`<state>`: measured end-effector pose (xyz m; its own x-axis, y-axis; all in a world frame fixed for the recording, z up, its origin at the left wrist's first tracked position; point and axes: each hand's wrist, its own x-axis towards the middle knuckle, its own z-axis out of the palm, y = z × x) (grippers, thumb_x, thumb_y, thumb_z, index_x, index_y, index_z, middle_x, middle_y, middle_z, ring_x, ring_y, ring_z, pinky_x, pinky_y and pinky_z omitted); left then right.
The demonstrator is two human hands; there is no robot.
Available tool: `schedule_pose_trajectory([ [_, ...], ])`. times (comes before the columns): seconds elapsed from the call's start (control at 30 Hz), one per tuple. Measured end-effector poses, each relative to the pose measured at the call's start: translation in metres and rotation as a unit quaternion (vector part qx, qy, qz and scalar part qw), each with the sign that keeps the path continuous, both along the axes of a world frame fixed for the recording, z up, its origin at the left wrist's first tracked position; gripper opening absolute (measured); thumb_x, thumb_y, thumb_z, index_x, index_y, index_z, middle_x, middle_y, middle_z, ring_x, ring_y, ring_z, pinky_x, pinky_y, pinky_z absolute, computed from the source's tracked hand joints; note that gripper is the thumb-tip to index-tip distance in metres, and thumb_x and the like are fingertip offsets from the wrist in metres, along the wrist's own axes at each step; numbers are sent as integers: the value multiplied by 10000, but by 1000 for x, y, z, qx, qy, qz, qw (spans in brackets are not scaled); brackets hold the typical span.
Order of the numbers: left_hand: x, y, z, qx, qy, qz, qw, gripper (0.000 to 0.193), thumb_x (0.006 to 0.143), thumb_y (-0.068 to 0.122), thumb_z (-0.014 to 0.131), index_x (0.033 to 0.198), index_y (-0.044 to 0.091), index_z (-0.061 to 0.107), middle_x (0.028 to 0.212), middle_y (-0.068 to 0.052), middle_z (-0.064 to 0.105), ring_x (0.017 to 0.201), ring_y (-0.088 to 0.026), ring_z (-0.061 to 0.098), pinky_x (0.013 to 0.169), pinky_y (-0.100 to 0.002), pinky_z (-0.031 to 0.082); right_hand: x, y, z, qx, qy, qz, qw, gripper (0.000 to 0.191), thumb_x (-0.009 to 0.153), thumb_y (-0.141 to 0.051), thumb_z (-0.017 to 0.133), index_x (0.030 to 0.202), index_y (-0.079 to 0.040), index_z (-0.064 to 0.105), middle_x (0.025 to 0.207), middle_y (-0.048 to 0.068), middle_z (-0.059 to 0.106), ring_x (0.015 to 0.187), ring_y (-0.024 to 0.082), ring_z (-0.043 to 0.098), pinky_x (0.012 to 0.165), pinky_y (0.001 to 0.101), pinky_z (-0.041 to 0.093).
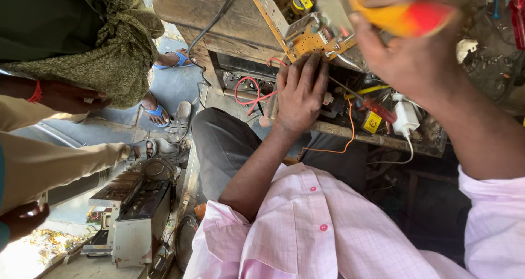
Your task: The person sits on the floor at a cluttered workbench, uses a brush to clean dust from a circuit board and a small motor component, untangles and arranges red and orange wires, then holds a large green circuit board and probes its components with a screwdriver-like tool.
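- Circuit board [309, 41], yellowish-tan, tilted on a cluttered wooden workbench [377, 139]; this board is the landmark for everything below.
- Left hand [298, 96] lies just below the board, palm down, fingers flat and close together, fingertips touching the board's lower edge; it grips nothing.
- Right hand [407, 49] sits at the board's right side, fist closed round a tool with a yellow-and-red handle [407, 16]; handle is blurred, its working end is lost against the board's upper right corner, cannot tell if it touches.
- Red wire [249, 93] loops left of and below the board, next to the left hand's thumb side.
- Orange wire [347, 131] trails below the board, running down past the left wrist over the bench edge.
- White charger plug [406, 118] with its white cable, below and right of the board, under the right forearm.
- Small yellow block [372, 121] just beside that plug, below the board.
- Pink shirt sleeves [306, 224] on both arms, well below the board.
- Another person's hand [71, 96], red wristband, far left of the board, against an olive cloth [117, 55].
- Sandalled feet [156, 112] on the floor, left of the board.
- Old grey electronics unit [134, 216] on the floor, far below-left of the board.
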<state>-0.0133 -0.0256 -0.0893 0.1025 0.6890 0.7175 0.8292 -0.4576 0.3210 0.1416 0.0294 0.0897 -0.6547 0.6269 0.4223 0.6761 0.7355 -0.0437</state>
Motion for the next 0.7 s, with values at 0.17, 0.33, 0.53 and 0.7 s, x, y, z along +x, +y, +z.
schedule_pose_trajectory([
  [0.17, -1, 0, 0, 3, -2, -3, 1000, 482, 912, 134, 625, 1372, -12, 627, 1430, -165, 554, 1322, -311, 554, 1076, -485, 426, -1, 9, -9, -7, -66, -9, 998, 275, 896, -143, 867, 967, 7, 647, 714, 127, 670, 610, 276, 675, 598, 394, 566],
  [0.33, -1, 0, 1, -2, -1, -2, 1000, 466, 913, 151, 627, 1352, -4, 640, 1415, -165, 562, 1297, -310, 554, 1072, -494, 422, 2, 14, -8, -38, -150, -36, 987, 261, 967, -231, 816, 977, -17, 668, 643, 120, 625, 575, 276, 646, 601, 412, 546],
  [0.53, -4, 0, 3, -2, -7, -5, 1000, 478, 911, 154, 618, 1364, 1, 633, 1428, -156, 560, 1316, -303, 556, 1076, -495, 417, -7, 8, 0, 24, -75, 1, 997, 189, 948, -165, 785, 919, 9, 716, 609, 121, 623, 547, 272, 648, 527, 406, 530],
  [0.7, -6, 0, 2, -7, -12, -12, 1000, 488, 898, 147, 615, 1363, -2, 630, 1442, -157, 559, 1324, -307, 556, 1074, -483, 419, -1, 11, 3, -22, -166, -62, 984, 283, 971, -267, 782, 816, -55, 675, 626, 123, 648, 545, 277, 644, 602, 419, 560],
])
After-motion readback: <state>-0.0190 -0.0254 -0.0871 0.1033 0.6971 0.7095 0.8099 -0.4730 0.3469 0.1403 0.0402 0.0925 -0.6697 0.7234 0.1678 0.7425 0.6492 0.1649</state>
